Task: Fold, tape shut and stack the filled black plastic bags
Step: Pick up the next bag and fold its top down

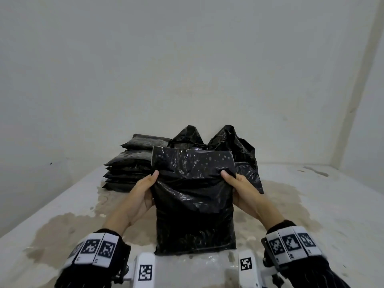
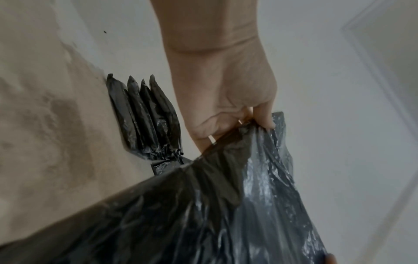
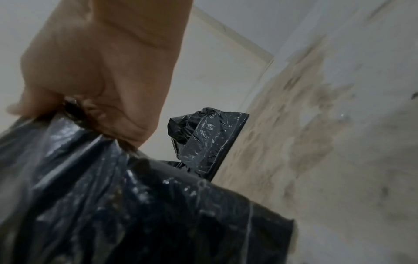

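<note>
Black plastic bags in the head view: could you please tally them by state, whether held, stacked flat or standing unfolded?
Held filled black plastic bag: 1
Flat stacked black bags: about 5, as their edges merge
Unfolded upright black bags: 2
Total: about 8

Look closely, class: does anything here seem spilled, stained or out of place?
Yes. The pale work surface has brownish, damp-looking stains around the filled black plastic bag gripped by both hands, left hand and right hand. Nothing else stands out.

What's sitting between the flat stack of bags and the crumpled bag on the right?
In the head view, another upright bag stands between the stack and the crumpled bag.
</note>
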